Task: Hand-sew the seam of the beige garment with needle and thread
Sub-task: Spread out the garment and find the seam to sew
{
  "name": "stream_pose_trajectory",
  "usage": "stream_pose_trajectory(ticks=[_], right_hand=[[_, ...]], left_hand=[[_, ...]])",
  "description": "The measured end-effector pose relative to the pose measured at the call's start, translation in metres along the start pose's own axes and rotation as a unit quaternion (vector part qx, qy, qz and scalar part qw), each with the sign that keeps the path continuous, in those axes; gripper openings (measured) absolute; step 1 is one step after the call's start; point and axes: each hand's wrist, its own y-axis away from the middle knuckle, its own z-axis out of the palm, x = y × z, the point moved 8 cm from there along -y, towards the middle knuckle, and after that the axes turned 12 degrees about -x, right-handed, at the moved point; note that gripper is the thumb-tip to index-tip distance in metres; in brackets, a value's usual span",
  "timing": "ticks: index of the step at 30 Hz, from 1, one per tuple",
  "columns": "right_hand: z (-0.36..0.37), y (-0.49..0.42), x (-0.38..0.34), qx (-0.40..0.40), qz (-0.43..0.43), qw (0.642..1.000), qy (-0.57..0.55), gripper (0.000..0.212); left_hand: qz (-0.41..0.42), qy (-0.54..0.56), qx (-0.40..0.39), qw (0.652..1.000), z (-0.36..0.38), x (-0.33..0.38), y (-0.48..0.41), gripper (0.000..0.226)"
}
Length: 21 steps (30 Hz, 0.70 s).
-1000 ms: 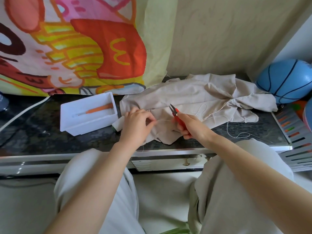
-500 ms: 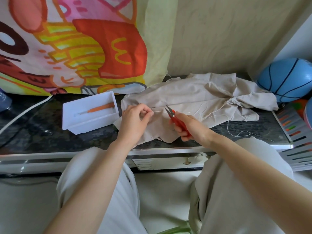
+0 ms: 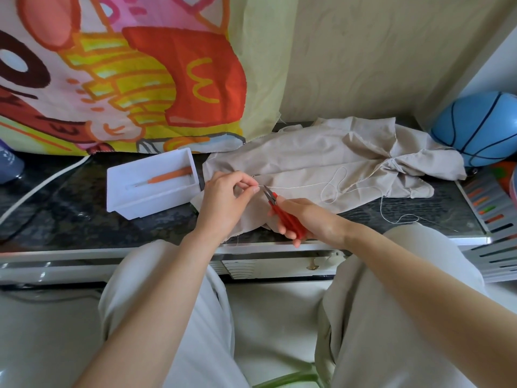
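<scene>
here the left hand [image 3: 223,198] pinches the thread [image 3: 296,186] and the right hand [image 3: 307,219] grips the snips [image 3: 284,215] just beside those fingertips [image 3: 255,189], so a hasty cut could nick skin.

tray [image 3: 123,189] lies left of garment [image 3: 321,161] on the counter [image 3: 70,219].

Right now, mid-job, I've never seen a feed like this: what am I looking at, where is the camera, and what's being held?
There is no machine here: these are a person's two bare hands, filmed by one wide camera on their head, looking down. The left hand pinches a thread above the beige garment, which lies on a dark counter. The right hand grips red snips, tips at the thread. Left of the garment, a white tray holds an orange-handled tool. A blue ball sits far right.
</scene>
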Motion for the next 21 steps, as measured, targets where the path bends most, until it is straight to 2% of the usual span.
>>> stream_pose_trajectory(ticks=[6, 21], right_hand=[[0.0003, -0.002, -0.0023, -0.002, -0.015, 0.999, -0.032, 0.035], [0.0035, -0.0009, -0.0024, -0.024, -0.03, 0.999, -0.013, 0.035]], left_hand=[[0.01, -0.002, -0.006, 1.0, 0.0014, 0.0036, 0.0028, 0.003], [0.014, 0.009, -0.007, 1.0, 0.0033, 0.0023, 0.0032, 0.004]])
